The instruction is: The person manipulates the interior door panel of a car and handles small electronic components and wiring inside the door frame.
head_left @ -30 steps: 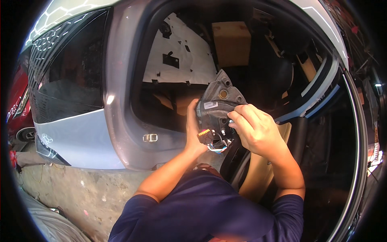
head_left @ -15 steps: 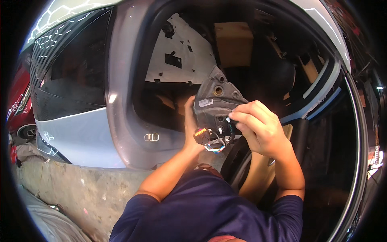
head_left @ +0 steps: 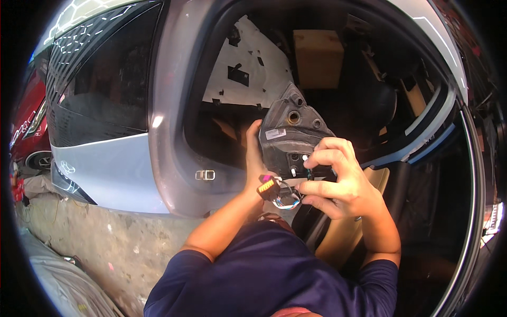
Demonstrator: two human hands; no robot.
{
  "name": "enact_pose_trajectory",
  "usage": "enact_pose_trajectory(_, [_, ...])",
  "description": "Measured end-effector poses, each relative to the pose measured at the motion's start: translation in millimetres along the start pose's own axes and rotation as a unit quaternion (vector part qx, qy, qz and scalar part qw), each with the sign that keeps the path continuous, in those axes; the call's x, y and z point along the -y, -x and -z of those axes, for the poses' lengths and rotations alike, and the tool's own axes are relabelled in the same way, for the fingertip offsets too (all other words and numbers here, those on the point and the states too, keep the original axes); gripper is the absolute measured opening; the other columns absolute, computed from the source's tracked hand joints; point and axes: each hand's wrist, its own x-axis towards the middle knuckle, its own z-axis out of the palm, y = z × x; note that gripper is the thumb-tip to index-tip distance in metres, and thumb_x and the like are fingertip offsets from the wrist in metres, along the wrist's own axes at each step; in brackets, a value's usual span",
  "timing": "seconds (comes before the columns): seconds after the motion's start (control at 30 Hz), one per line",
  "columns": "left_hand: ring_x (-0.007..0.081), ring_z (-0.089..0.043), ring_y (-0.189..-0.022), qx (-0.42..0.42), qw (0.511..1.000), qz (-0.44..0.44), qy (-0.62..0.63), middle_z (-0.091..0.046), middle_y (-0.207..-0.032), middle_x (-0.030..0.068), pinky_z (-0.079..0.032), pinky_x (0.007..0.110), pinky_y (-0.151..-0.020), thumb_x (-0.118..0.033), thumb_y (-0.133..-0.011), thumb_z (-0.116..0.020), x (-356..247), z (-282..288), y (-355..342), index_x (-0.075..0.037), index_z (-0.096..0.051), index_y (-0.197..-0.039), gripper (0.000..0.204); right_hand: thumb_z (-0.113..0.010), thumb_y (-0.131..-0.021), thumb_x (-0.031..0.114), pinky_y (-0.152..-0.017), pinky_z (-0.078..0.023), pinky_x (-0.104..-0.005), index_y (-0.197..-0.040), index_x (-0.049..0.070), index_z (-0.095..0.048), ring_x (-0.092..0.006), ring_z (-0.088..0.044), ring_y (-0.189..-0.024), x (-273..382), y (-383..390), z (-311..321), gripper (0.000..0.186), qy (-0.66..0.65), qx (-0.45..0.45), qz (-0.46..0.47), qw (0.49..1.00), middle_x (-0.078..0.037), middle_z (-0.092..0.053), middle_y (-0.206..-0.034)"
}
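Presently, item: left hand (head_left: pixel 254 158), centre of the frame, gripping the left edge of a dark grey triangular part (head_left: pixel 296 138), whose narrow end is pointing toward the top. Item: right hand (head_left: pixel 346 182), right of centre, newly spreading its fingers; a moment ago they were bunching at the upper white clip (head_left: pixel 305 158), and now the lower ones are reaching down beside the wires (head_left: pixel 285 206) (whether they are pinching anything, the view is not showing). Item: black connector (head_left: pixel 268 187), just below the part, now tilting differently and plainly displaying a magenta patch above its yellow face. Judging by this, handling is shifting from clip toward wiring. Item: lower white clip (head_left: pixel 293 171), showing near the part's lower edge. Further out: cardboard box (head_left: pixel 318 58), upper right of centre, sitting in the dark car interior; white panel (head_left: pixel 264 87), upper centre, showing black patches; metal loop (head_left: pixel 205 175), left of centre, projecting from the door frame (head_left: pixel 171 158); red car (head_left: pixel 33 119), far left edge.
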Motion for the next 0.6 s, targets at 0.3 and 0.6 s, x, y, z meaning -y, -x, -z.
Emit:
enact_pose_trajectory(0.3, [0.0226, -0.056, -0.119, -0.006, 0.983, -0.085, -0.161, -0.055, -0.131, 0.0131, -0.044, 0.035, -0.104, -0.007, -0.072, -0.083, 0, 1, -8, -0.005, -0.032, -0.146, 0.09, -0.078, -0.082, 0.019, -0.096, -0.039, -0.0427, -0.094, 0.006, -0.062, -0.0293, -0.054, -0.102, -13, 7, -16, 0.024, -0.191, -0.093, -0.082, 0.974, -0.009, -0.057, -0.1])
enact_pose_trajectory(0.6, [0.0237, -0.053, -0.124, -0.032, 0.971, -0.029, -0.235, -0.054, -0.132, 0.0153, -0.04, 0.035, -0.107, 0.0, -0.079, -0.071, 15, 11, -7, -0.004, -0.036, -0.145, 0.075, -0.075, -0.088, 0.02, -0.097, -0.041, -0.0404, -0.095, 0.003, -0.06, -0.0251, -0.053, -0.103, -22, 14, -31, 0.024, -0.31, -0.142, -0.15, 0.928, -0.01, -0.055, -0.103])
